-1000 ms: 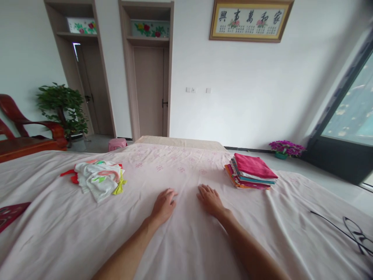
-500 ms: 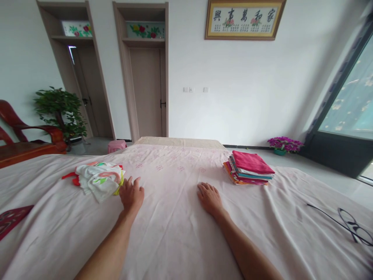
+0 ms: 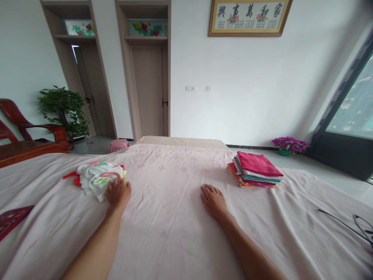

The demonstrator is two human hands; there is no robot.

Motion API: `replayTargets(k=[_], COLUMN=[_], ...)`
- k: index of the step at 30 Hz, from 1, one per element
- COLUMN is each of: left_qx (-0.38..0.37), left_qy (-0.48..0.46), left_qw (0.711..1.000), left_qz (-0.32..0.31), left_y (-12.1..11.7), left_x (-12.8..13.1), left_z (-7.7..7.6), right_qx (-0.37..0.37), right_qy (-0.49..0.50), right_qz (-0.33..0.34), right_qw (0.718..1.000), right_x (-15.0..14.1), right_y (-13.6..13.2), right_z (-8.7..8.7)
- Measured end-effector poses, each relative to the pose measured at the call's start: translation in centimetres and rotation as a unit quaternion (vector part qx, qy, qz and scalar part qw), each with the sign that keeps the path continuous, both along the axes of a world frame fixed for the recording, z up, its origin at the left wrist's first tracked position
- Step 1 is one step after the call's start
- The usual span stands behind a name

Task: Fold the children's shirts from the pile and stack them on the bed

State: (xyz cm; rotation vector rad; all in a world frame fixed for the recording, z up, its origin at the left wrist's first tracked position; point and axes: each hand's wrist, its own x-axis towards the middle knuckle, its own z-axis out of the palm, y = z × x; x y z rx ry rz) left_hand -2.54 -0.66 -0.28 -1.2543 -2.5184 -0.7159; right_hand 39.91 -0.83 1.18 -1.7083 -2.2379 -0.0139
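My left hand rests on the right edge of a crumpled heap of white clothes with red, green and yellow parts. Its fingers are slightly bent and apart over the fabric, and no cloth is visibly pinched. Flat on the pale pink bedsheet lies my right hand, palm down, fingers stretched out and holding nothing. Beyond it to the right is a stack of folded cloths, with a plain pink-red one on top and white, teal, maroon and orange layers beneath.
Black-framed glasses lie on the sheet at the right edge. A dark red patterned flat item is at far left. Behind stand a wooden chair, a potted plant, a pink stool and purple flowers.
My left hand has moved left from beside the heap of white clothes onto its right edge. My right hand stays flat on the sheet. The view has shifted slightly left.
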Motion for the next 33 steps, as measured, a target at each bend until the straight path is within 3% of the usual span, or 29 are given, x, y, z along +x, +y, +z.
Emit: replayTargets(k=[10,14,17,22,26,30,33], left_qx=[-0.045,0.003,0.074,0.201,0.236,0.232,0.156], left_qy=[0.043,0.042,0.007,-0.047,-0.087,-0.125,-0.162], left_qw=[0.998,0.999,0.996,0.964,0.933,0.878,0.817], left_qz=[-0.008,-0.013,-0.056,-0.167,-0.258,-0.4,-0.531], left_y=[0.1,0.1,-0.1,-0.7,-1.4,-3.0,-5.0], left_x=[-2.5,-2.8,-2.0,1.7,5.5,10.6,15.0], left_z=[0.8,0.8,1.0,2.5,4.1,5.3,5.7], right_qx=[-0.006,-0.009,-0.01,-0.004,-0.004,-0.009,-0.012], right_qy=[0.0,0.002,0.006,0.013,0.013,0.014,0.015], right_qz=[0.007,0.008,0.01,0.014,0.012,0.011,0.013], right_qw=[1.0,1.0,1.0,1.0,1.0,1.0,1.0], right_x=[0.3,0.4,0.4,0.3,0.3,0.3,0.3], right_y=[0.1,0.0,-0.2,-0.3,-0.3,-0.3,-0.3], right_z=[-0.1,0.1,0.2,0.3,0.3,0.4,0.4])
